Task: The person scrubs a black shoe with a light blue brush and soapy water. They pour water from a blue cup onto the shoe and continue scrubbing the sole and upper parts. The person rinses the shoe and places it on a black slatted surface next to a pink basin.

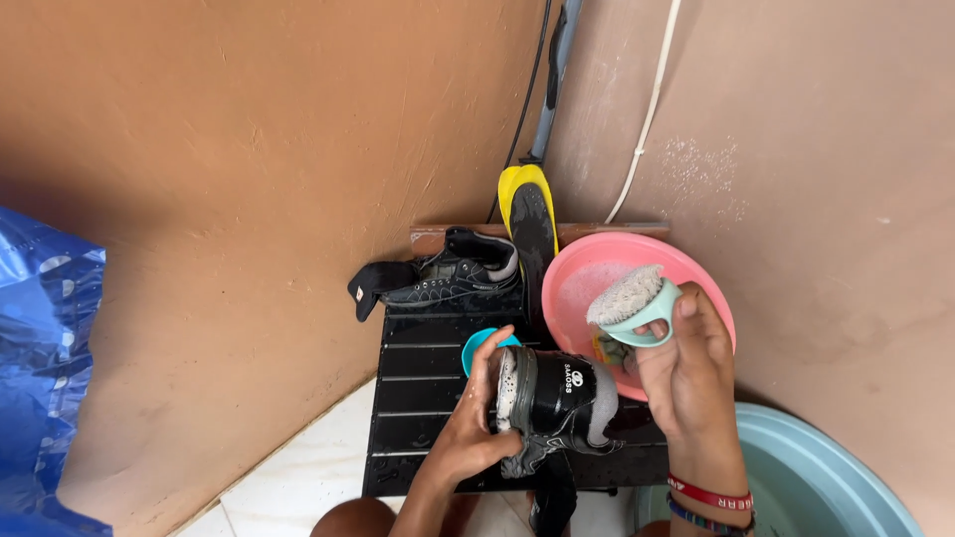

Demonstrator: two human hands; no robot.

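— Left hand [468, 433]?
— Clamped on black shoe [557, 403], sole side turned left, above the black slatted board [418, 398].
— Right hand [686, 373]?
— Fingers curled tight on teal scrub brush [635, 303], bristles up, over the pink basin [587, 273].
— Nearby?
— 1 more black shoe [458, 273] by the wall.

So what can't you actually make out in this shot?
- Head view: the black shoe in the left hand has its far side hidden by the fingers, and its tongue runs off the bottom edge.
- What lies in the pink basin is masked by the right hand and its scrub brush.
- The pale blue tub is cut off by the corner.
- The blue cup is mostly behind the shoe.
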